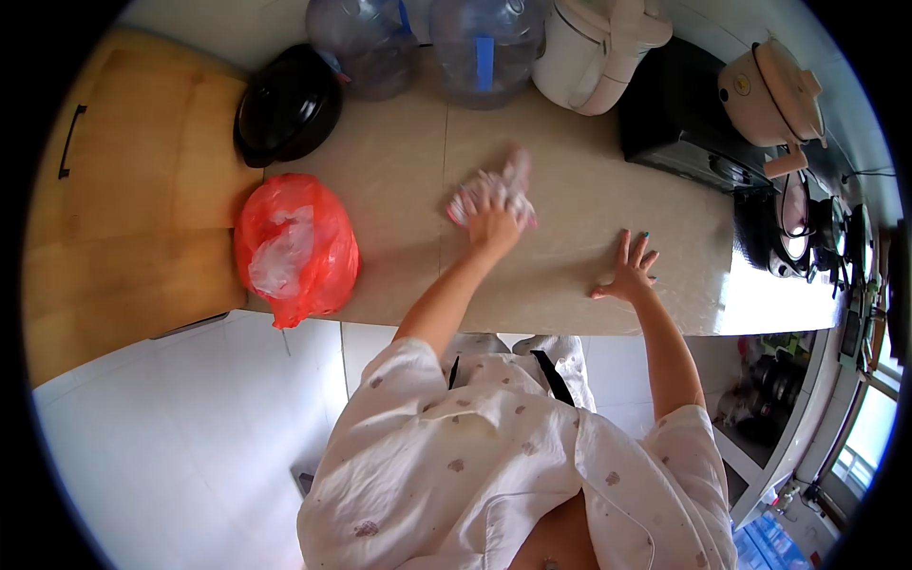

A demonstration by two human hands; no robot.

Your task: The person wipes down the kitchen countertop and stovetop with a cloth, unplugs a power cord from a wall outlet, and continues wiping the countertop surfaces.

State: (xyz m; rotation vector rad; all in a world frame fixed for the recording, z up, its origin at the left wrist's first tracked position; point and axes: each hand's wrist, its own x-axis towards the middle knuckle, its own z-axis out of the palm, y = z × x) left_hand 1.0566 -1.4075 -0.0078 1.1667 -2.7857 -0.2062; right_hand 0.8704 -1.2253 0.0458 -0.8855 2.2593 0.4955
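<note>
My left hand (495, 228) presses a crumpled white-and-pink cloth (516, 179) against the beige countertop (560, 214), near its middle. The cloth bunches under and around the fingers, which partly hide it. Off to the right, my right hand (627, 275) rests on the counter near its front edge. Its fingers are spread apart, and it holds nothing.
A red plastic bag (328, 247) and a black lidded pot (288, 104) stand at the left. Along the back are large clear bottles (484, 57) and a white appliance (579, 57). A pink cooker (765, 95) sits on a black appliance (670, 104) at right.
</note>
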